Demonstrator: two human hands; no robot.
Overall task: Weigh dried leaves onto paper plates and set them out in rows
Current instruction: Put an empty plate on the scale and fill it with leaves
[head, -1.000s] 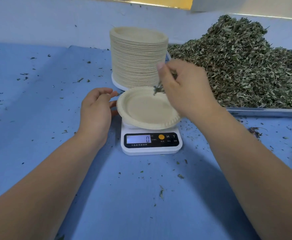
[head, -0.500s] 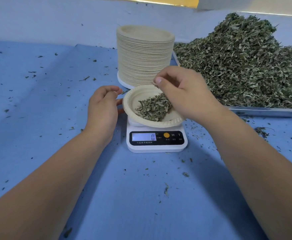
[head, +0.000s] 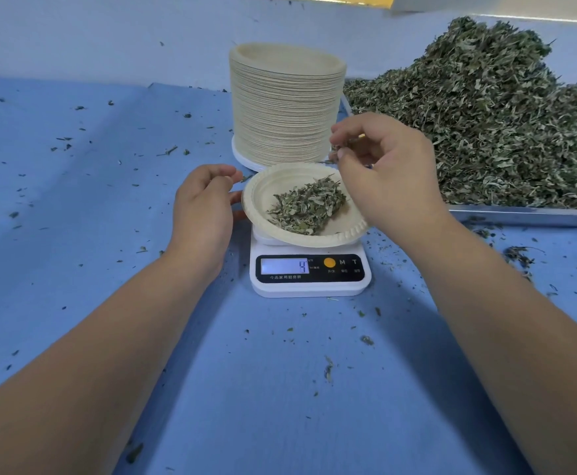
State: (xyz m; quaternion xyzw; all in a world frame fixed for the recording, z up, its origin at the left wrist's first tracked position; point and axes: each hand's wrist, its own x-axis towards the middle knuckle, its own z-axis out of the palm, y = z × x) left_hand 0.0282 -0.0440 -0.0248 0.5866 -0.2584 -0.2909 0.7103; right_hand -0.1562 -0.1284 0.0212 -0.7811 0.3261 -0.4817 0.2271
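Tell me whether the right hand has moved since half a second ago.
Yes. Against the paper plate on the scale, the right hand has lifted off the leaves and shifted rightward.

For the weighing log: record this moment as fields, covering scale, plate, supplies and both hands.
scale: white digital scale, display reads 4
plate: paper plate on the scale, holding a small heap of dried leaves
supplies: plate stack behind the scale; leaf pile on a metal tray at right
left: left hand loosely curled beside the plate's left rim, contact unclear
right: right hand above the plate's right edge, pinching a few leaf bits
surface: blue table cover strewn with leaf crumbs
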